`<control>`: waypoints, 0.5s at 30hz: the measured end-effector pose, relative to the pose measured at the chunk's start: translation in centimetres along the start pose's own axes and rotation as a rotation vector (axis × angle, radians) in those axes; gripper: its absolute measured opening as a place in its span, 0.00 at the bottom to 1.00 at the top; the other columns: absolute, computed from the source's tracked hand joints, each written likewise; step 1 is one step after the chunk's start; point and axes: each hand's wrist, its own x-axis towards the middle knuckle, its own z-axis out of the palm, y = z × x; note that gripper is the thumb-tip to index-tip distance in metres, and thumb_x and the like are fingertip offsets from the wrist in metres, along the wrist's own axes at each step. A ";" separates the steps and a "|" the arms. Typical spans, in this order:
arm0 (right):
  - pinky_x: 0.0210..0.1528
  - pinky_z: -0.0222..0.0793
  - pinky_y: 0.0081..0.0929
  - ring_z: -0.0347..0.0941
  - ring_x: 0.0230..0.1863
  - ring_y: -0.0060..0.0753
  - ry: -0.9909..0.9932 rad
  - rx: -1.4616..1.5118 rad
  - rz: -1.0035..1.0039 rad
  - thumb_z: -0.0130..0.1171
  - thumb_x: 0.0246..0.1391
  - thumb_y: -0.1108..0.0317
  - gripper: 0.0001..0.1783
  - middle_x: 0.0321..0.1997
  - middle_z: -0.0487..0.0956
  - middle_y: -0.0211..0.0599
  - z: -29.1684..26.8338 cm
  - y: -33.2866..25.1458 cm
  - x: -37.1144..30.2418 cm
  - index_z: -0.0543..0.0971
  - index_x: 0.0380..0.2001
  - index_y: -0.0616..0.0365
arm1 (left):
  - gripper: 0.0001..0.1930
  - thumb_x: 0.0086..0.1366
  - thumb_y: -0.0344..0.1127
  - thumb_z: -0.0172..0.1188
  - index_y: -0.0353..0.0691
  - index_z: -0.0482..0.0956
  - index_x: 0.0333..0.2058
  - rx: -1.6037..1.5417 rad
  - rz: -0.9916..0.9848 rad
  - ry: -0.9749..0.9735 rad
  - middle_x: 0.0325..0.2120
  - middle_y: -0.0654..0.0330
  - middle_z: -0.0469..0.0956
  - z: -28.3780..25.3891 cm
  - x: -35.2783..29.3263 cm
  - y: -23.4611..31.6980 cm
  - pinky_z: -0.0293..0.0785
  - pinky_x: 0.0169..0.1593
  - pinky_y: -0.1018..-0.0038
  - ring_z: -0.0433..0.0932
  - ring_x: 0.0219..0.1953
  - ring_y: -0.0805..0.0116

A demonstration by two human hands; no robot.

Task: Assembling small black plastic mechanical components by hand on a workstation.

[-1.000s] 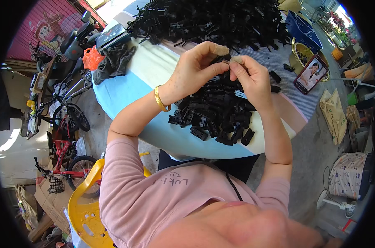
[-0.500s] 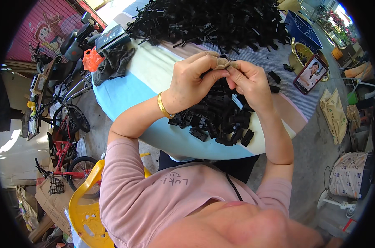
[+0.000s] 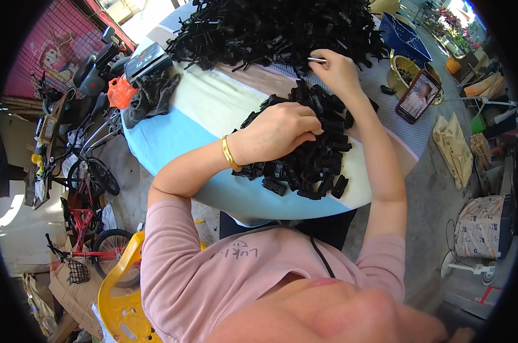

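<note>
My left hand, a gold bangle on its wrist, is over the nearer heap of small black plastic parts. Its fingers are bent and pinched together; whatever they hold is hidden. Farther off, my right hand is closed on a slim, light-coloured tool whose end sticks out to the left. It hovers by the near edge of a large pile of black parts. The kind of tool is too small to make out.
A striped cloth covers the table. A phone leans against a gold-coloured bowl at the right, near a blue bin. Dark cloth and a box lie left. A yellow chair stands beside me.
My hands have parted from where they met above the table. The left came down nearer to me over the small heap; the right went away from me to the large pile's edge.
</note>
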 end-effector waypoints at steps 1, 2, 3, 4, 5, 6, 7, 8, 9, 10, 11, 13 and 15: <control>0.29 0.69 0.22 0.75 0.25 0.30 -0.008 -0.015 -0.019 0.64 0.40 0.62 0.17 0.23 0.78 0.37 0.8 -0.1 0.5 0.78 0.35 0.57 | 0.07 0.49 0.26 0.60 0.37 0.74 0.29 0.011 0.026 -0.016 0.30 0.58 0.74 0.2 0.0 0.0 0.70 0.38 0.68 0.73 0.34 0.58; 0.29 0.70 0.23 0.76 0.25 0.34 -0.016 -0.030 -0.038 0.64 0.39 0.60 0.18 0.22 0.78 0.39 1.7 0.0 1.0 0.78 0.35 0.56 | 0.06 0.50 0.27 0.59 0.37 0.73 0.29 0.030 0.033 -0.034 0.31 0.59 0.74 0.2 0.0 0.0 0.70 0.37 0.68 0.73 0.34 0.58; 0.31 0.70 0.27 0.76 0.28 0.39 0.024 -0.077 -0.082 0.63 0.40 0.58 0.17 0.25 0.78 0.40 2.7 0.3 1.4 0.78 0.33 0.55 | 0.06 0.50 0.27 0.59 0.37 0.73 0.29 0.029 0.042 -0.036 0.31 0.59 0.74 0.3 0.2 0.0 0.70 0.37 0.68 0.73 0.34 0.58; 0.32 0.71 0.30 0.76 0.29 0.40 0.042 -0.129 -0.105 0.62 0.41 0.58 0.16 0.26 0.78 0.41 3.5 -0.1 1.8 0.79 0.33 0.55 | 0.06 0.50 0.26 0.59 0.37 0.73 0.29 0.022 0.041 -0.030 0.31 0.58 0.74 0.5 0.1 0.0 0.70 0.37 0.68 0.73 0.34 0.58; 0.34 0.71 0.32 0.76 0.31 0.42 0.060 -0.182 -0.126 0.61 0.42 0.58 0.15 0.27 0.78 0.41 4.1 -0.3 2.2 0.79 0.33 0.54 | 0.06 0.50 0.26 0.59 0.36 0.73 0.29 0.015 0.040 -0.026 0.31 0.58 0.74 0.6 0.1 0.1 0.70 0.37 0.68 0.73 0.34 0.58; 0.34 0.71 0.32 0.76 0.31 0.42 0.067 -0.187 -0.118 0.61 0.42 0.58 0.15 0.27 0.78 0.41 4.6 -0.4 2.6 0.79 0.33 0.54 | 0.06 0.50 0.26 0.59 0.36 0.73 0.29 0.011 0.050 -0.031 0.31 0.58 0.74 0.6 0.2 0.2 0.70 0.37 0.68 0.73 0.34 0.58; 0.35 0.71 0.33 0.76 0.31 0.43 0.001 -0.237 -0.075 0.61 0.42 0.58 0.14 0.27 0.78 0.41 5.0 -0.3 2.9 0.79 0.32 0.53 | 0.06 0.51 0.26 0.58 0.36 0.74 0.29 0.002 0.044 -0.042 0.30 0.57 0.73 0.5 0.2 0.3 0.70 0.38 0.68 0.73 0.33 0.58; 0.36 0.71 0.35 0.75 0.32 0.43 -0.065 -0.285 -0.030 0.60 0.43 0.59 0.13 0.27 0.78 0.41 5.1 -0.1 3.1 0.80 0.31 0.52 | 0.06 0.51 0.27 0.57 0.36 0.74 0.30 -0.008 0.038 -0.055 0.29 0.56 0.73 0.5 0.3 0.4 0.70 0.38 0.68 0.73 0.33 0.57; 0.36 0.71 0.35 0.75 0.32 0.43 -0.060 -0.288 -0.023 0.60 0.43 0.59 0.13 0.27 0.78 0.41 5.3 0.2 3.1 0.80 0.31 0.52 | 0.06 0.51 0.27 0.57 0.36 0.74 0.30 -0.011 0.044 -0.060 0.29 0.56 0.73 0.5 0.2 0.5 0.70 0.38 0.68 0.73 0.33 0.57; 0.36 0.71 0.35 0.75 0.32 0.43 -0.078 -0.279 -0.030 0.60 0.42 0.59 0.12 0.27 0.78 0.41 5.4 0.5 3.2 0.80 0.30 0.52 | 0.07 0.51 0.26 0.57 0.35 0.74 0.31 -0.040 0.020 -0.062 0.29 0.55 0.73 0.4 0.2 0.5 0.70 0.38 0.67 0.73 0.33 0.56; 0.36 0.71 0.35 0.75 0.32 0.43 -0.095 -0.271 -0.036 0.60 0.42 0.60 0.11 0.27 0.79 0.41 5.5 0.9 3.1 0.80 0.29 0.52 | 0.07 0.50 0.25 0.56 0.35 0.74 0.31 -0.069 -0.004 -0.063 0.29 0.55 0.73 0.4 0.2 0.6 0.71 0.38 0.67 0.73 0.33 0.55; 0.35 0.71 0.34 0.76 0.32 0.43 -0.081 -0.261 -0.030 0.60 0.42 0.60 0.10 0.27 0.79 0.40 5.0 1.0 2.6 0.81 0.28 0.52 | 0.08 0.50 0.24 0.56 0.35 0.74 0.32 -0.113 -0.005 -0.088 0.29 0.55 0.73 0.3 0.2 0.6 0.71 0.38 0.67 0.73 0.33 0.55; 0.34 0.71 0.34 0.76 0.31 0.43 -0.068 -0.251 -0.025 0.60 0.41 0.60 0.10 0.26 0.79 0.40 4.3 1.3 2.1 0.81 0.27 0.52 | 0.10 0.49 0.23 0.55 0.34 0.74 0.33 -0.156 -0.008 -0.111 0.29 0.54 0.73 0.3 0.3 0.6 0.71 0.38 0.67 0.74 0.33 0.54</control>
